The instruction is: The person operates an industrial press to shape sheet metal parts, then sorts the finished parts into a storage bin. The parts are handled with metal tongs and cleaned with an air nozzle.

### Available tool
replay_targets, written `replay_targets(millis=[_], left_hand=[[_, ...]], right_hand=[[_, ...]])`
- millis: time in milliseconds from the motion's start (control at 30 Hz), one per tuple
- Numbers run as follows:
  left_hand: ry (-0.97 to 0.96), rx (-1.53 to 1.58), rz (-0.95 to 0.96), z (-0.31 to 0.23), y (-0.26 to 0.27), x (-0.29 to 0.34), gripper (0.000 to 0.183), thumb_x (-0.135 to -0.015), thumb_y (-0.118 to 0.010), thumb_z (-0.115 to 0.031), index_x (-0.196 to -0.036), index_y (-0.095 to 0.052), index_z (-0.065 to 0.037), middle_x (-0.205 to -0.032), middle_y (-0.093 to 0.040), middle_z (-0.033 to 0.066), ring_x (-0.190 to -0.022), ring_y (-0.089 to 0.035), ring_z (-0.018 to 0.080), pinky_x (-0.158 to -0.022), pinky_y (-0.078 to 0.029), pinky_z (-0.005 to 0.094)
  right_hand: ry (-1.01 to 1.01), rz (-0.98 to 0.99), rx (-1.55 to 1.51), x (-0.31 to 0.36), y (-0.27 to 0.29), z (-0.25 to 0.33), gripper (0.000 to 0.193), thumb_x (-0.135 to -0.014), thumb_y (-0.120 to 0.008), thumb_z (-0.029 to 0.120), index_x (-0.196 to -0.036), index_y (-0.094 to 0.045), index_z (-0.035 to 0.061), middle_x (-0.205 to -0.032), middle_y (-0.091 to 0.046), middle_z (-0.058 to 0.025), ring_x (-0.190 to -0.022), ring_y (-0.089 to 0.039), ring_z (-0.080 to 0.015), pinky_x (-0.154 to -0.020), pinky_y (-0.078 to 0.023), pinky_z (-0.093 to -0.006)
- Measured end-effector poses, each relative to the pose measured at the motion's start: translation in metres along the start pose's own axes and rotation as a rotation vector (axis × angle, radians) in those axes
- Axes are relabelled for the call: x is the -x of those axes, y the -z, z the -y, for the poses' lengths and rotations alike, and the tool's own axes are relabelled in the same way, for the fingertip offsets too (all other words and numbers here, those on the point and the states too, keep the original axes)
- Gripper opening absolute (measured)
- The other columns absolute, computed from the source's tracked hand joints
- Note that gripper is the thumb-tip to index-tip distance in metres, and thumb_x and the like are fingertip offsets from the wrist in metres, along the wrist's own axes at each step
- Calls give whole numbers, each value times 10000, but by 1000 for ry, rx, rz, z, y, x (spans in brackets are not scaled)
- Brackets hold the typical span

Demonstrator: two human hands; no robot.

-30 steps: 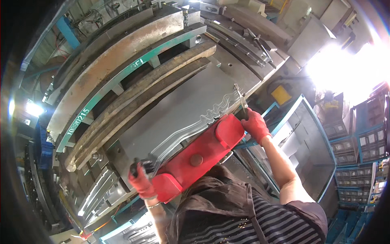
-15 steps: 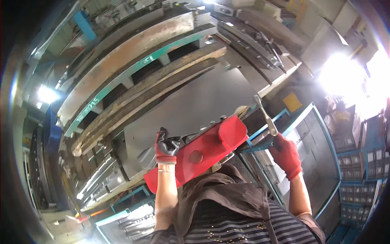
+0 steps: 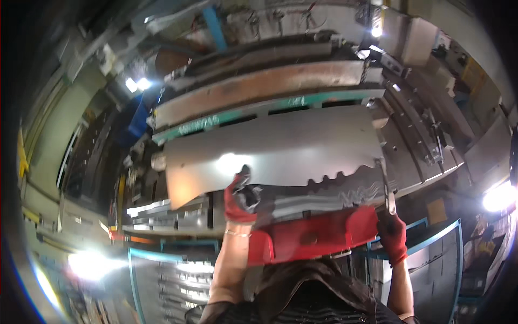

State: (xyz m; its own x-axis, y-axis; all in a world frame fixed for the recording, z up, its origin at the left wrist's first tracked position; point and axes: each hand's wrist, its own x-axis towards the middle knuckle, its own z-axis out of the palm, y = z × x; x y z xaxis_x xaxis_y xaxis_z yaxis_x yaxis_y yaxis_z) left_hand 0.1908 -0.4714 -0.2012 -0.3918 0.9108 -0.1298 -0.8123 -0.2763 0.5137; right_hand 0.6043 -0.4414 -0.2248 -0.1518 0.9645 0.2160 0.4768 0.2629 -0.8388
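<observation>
A large, shiny grey metal sheet (image 3: pixel 280 146) spans the press bed before me, with dark wavy shapes along its near right edge. My left hand (image 3: pixel 243 200), in a red and black glove, is closed at the sheet's near edge, thumb up over the metal; its inner fingers are partly hidden. In a matching glove, my right hand (image 3: pixel 393 235) grips a long, slim metal hand tool (image 3: pixel 389 197). The tool's far end meets the sheet's right edge, but blur hides how it bears on it. A red guard-like cover (image 3: pixel 310 237) lies between my forearms.
Behind the sheet runs a green slotted rail (image 3: pixel 237 117), with a rusty steel beam (image 3: pixel 264 89) beyond it. Blue-framed racks (image 3: pixel 132 270) stand at lower left, and another blue-framed cabinet (image 3: pixel 431 264) at lower right. Steel bars (image 3: pixel 426 129) lie at the far right.
My view has turned, levelling the bed. The sheet now covers the wooden beams and reaches the green rail. The tool's tip has come from beyond the sheet's corner to its right edge.
</observation>
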Motion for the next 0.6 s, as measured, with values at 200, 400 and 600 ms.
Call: replay_targets(millis=[200, 400, 600], left_hand=[[-254, 31, 210, -79, -63, -87, 194, -861, -539, -74, -1035, -576, 2, -1060, -596, 128, -1040, -542, 235, -885, -481, 408], [-153, 34, 473, -146, -96, -233, 183, -879, -517, -117, -1028, -595, -43, -1105, -599, 105, -1062, -540, 276, -962, -409, 475], [-80, -61, 414, -137, -149, -324, 171, -898, -500, -181, -959, -587, -47, -1105, -592, 178, -1049, -550, 339, -954, -416, 496]], right_hand=[[243, -85, 265, -143, -21, 106, 364, -704, -639, 141, -1033, -543, 18, -675, -530, -178, -632, -528, -350, -583, -415, -397], [372, -9, 97, -310, -46, 155, 339, -681, -660, 200, -933, -565, -6, -775, -584, -211, -732, -571, -332, -672, -432, -404], [151, 86, 141, -407, -71, 167, 159, -724, -626, 148, -735, -530, 21, -596, -557, -51, -511, -511, -108, -472, -407, -305]])
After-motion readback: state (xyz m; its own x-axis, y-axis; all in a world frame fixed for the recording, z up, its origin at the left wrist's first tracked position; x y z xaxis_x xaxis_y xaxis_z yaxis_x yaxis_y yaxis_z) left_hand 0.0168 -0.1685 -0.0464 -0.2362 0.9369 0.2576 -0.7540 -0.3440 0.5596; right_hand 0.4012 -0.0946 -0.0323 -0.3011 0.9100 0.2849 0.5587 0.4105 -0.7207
